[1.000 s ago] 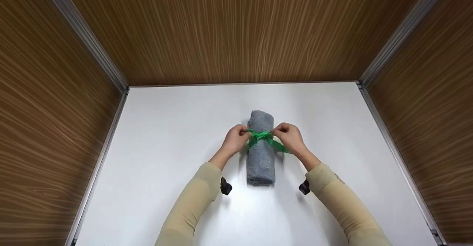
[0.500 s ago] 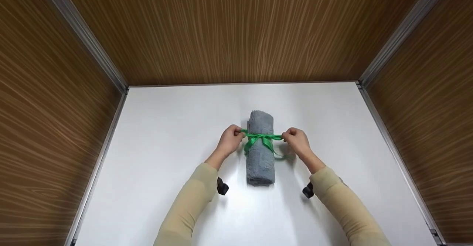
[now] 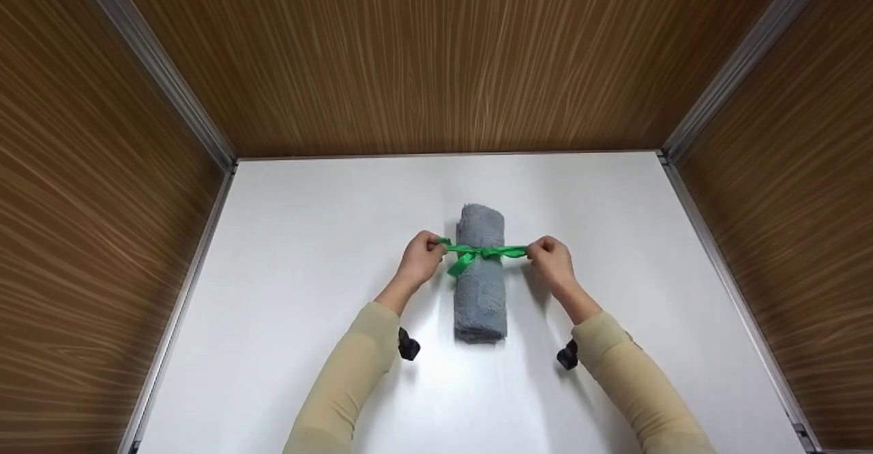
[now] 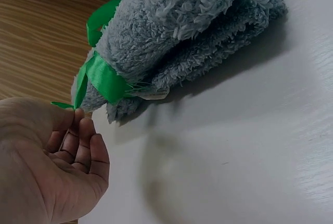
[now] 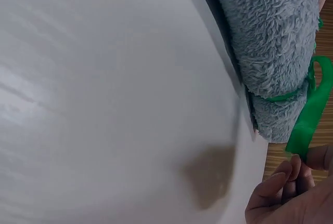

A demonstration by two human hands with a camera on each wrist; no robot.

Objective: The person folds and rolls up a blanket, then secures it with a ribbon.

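— Both hands are on the ribbon: the left hand (image 3: pixel 421 262) pinches one end of the green ribbon (image 3: pixel 484 252), the right hand (image 3: pixel 551 260) pinches the other, and they sit apart, one on each side of the towel.

— Why out to the sides?

— By my reading, that keeps the band taut and snug round the rolled grey towel (image 3: pixel 481 283), with the knot on top.

— And where does the roll lie?

— Mid-tabletop, its length running from near edge to far edge.

— What about the surroundings?

— White tabletop (image 3: pixel 307 249), metal trim, and wood-grain walls (image 3: pixel 436 58) along the far and side edges.
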